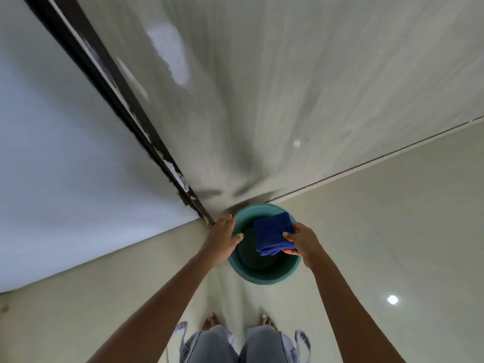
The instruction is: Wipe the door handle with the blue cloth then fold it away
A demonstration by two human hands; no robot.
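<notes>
Fingers (289, 235) of the right hand (305, 242) pinch the folded blue cloth (273, 231) by its right edge, thumb on top. The cloth juts left of them over the mouth of the green bucket (262, 278) at lower centre, its folds stacked at the near end. Left hand (225, 235) rests straight-fingered on the bucket's left rim, just beside the cloth. No door handle is in view; pale floor (392, 231), dark door frame (104, 82) running to the upper left

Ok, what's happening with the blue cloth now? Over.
Right hand pinches folded blue cloth over green bucket. Left hand on bucket rim. Door handle out of view. Nothing in the way.
</notes>
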